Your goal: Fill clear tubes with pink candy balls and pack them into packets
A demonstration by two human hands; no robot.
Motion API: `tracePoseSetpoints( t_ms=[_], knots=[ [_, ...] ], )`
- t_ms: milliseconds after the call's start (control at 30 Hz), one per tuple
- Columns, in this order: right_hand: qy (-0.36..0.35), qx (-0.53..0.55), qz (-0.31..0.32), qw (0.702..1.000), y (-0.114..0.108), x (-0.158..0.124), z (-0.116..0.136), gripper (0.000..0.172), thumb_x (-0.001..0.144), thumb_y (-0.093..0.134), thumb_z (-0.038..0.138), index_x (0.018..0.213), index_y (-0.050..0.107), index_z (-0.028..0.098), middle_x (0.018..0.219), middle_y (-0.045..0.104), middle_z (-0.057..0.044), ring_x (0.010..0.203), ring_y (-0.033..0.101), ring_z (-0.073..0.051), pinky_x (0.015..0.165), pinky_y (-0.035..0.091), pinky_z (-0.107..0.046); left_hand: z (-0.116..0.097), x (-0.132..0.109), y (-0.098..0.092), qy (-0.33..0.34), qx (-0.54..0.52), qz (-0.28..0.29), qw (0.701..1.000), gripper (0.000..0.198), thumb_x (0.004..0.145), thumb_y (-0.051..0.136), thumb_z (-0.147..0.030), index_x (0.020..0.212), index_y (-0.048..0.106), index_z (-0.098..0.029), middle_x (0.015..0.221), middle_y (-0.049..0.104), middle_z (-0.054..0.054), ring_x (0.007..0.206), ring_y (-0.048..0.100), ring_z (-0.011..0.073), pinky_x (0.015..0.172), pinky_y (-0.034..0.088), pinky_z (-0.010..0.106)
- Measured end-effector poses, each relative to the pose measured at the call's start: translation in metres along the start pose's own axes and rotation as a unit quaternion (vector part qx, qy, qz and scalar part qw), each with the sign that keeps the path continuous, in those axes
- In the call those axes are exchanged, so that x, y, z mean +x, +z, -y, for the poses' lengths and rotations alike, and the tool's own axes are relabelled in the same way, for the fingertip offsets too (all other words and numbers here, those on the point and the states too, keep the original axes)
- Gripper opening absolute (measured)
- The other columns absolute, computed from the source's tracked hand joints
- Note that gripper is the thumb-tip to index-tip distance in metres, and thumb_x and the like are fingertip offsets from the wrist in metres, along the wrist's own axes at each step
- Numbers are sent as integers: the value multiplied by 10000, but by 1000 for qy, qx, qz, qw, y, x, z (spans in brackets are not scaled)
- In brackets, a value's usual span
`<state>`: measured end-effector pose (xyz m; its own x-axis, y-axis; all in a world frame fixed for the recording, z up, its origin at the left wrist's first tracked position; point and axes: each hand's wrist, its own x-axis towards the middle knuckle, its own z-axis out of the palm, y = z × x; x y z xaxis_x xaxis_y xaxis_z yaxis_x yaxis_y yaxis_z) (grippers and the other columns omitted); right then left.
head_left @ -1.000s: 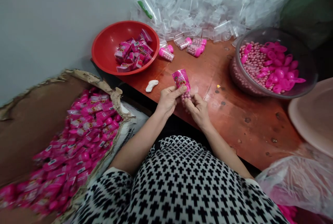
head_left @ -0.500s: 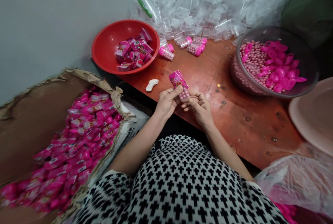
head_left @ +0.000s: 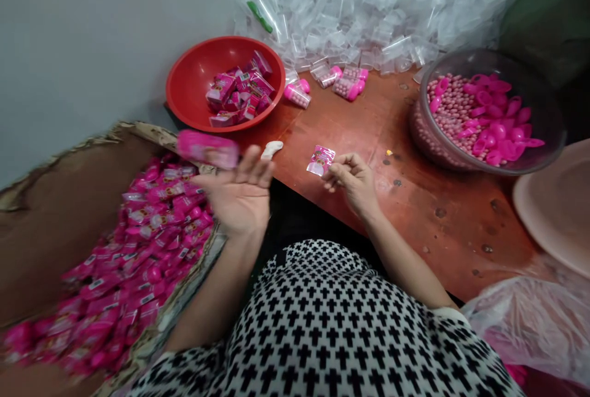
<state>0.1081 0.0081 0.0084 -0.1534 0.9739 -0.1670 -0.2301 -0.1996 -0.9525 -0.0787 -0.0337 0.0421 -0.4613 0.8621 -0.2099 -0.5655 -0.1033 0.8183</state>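
Note:
My left hand point(head_left: 240, 197) is open, palm up and fingers spread, beside the torn rim of the cardboard box. Just past its fingers a pink-wrapped candy tube point(head_left: 207, 149), blurred by motion, is in the air above the box edge. The hand does not grip it. Over the table, my right hand point(head_left: 353, 179) is closed in a pinch on the corner of a small printed pink label point(head_left: 321, 160). A white, peanut-shaped piece point(head_left: 271, 150) lies between the two hands, near the table edge.
The cardboard box point(head_left: 37, 231) holds many pink-wrapped tubes. A red bowl point(head_left: 184, 102) contains pink packets. Several bead-filled tubes point(head_left: 298, 97) lie before a heap of clear tubes point(head_left: 369, 10). At right, a bowl point(head_left: 433, 145) holds beads and pink caps, near a pale lid point(head_left: 553, 200).
My left hand has swung left toward the box and opened, letting go of the bead-filled tube. My right hand has stayed nearly in place, now with a label at its fingertips.

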Motion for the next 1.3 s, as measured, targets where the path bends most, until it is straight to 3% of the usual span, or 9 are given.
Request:
tracePoseSetpoints(
  t_ms=[67,133,267,433,800,967,1100,1233,1300],
  knots=[
    [-20,-23,-38,999,-14,3,2,480,710,778,618,823,511,234,641,707,35,481,625,-91,450,488,-197,-8,5,-10,53,27,-47,997,609,886,391,-791,1013,734,-305,1109,771,-26,1109,702,194,990,538,322],
    [-30,-42,-69,996,-26,7,2,463,739,755,618,829,517,230,634,696,36,479,617,-87,449,476,-192,3,13,-12,79,75,-51,993,470,859,570,-706,1066,729,-316,1135,766,-9,1135,697,210,1019,526,341],
    [-16,-70,-62,995,-34,8,-1,475,725,763,625,809,527,221,643,700,28,488,619,-91,443,466,-190,57,34,6,85,305,112,942,393,654,897,-265,1026,768,-259,1315,698,68,1377,535,271,1193,361,410],
    [8,-87,-46,995,-30,6,-5,493,697,776,638,766,537,212,619,689,30,468,597,-88,437,456,-190,100,52,16,113,420,208,876,297,714,826,-128,959,777,-288,1340,685,50,1497,374,280,1270,81,531],
    [-32,-67,-47,996,-20,35,-26,552,701,815,508,1068,502,240,819,658,39,690,621,-105,642,518,-237,95,30,17,146,358,188,903,214,801,770,-196,993,785,-289,1287,716,45,1403,508,235,1253,232,471],
    [-4,-61,14,998,-17,38,-5,476,718,799,359,1069,504,230,714,639,72,590,585,-88,589,479,-217,78,22,18,-31,254,159,954,589,730,814,-521,1206,706,-192,1215,740,122,1137,697,278,1021,538,425],
    [49,-141,128,981,-21,44,14,438,695,779,291,1050,537,206,727,665,47,581,586,-103,541,447,-219,67,24,16,-225,152,193,943,555,573,883,-573,879,767,-125,850,767,82,777,731,192,733,608,307],
    [50,-272,215,936,-16,67,27,345,737,754,318,1004,588,176,724,680,13,612,601,-135,560,451,-244,67,25,16,-240,126,145,951,446,455,956,-449,683,759,-120,682,720,27,639,674,117,652,581,237],
    [-14,-380,191,905,-6,87,32,257,800,714,318,979,629,154,817,712,-33,723,641,-166,667,494,-286,69,25,16,-233,114,107,960,447,413,968,-430,650,756,-116,644,714,25,602,664,110,631,572,230]
  ],
)
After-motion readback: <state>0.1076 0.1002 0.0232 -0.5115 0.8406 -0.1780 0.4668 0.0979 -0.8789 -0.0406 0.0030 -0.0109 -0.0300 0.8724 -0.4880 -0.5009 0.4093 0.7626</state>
